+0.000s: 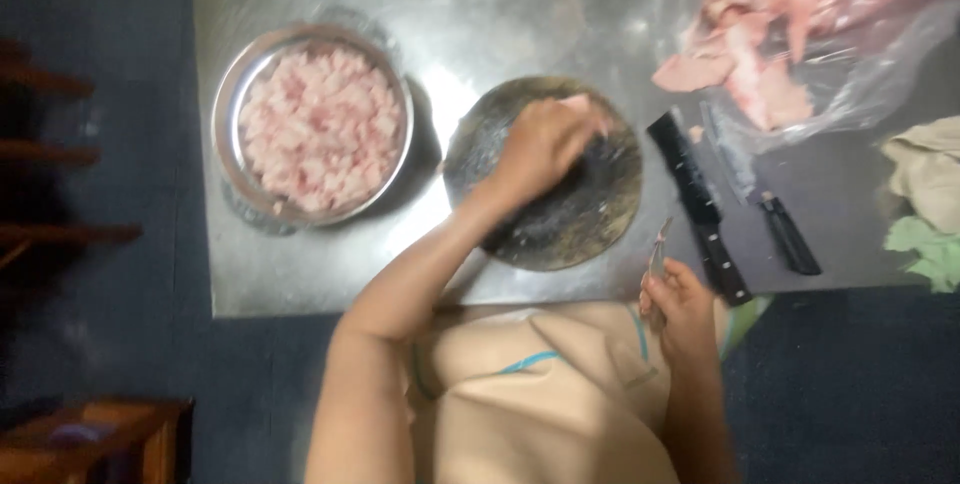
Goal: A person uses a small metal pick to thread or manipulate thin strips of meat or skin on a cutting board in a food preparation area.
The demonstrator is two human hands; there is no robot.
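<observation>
My left hand [545, 149] rests on a round dark chopping board [590, 219] in the middle of the metal tabletop, fingers closed on a pink piece of meat [578, 104] at the board's far edge. At the near edge of the table, right of the board, my right hand [680, 312] is closed on a thin metal tool [660, 246] that points up and away; blur hides what kind it is. A steel bowl [228, 94] heaped with small chopped pink meat stands left of the board.
A clear plastic bag [860, 84] of larger meat pieces lies at the back right. A black-handled cleaver [700, 206] and a knife [775, 214] lie right of the board. Cloths [930, 169] sit at the right edge. Wooden furniture [90, 439] stands at the lower left.
</observation>
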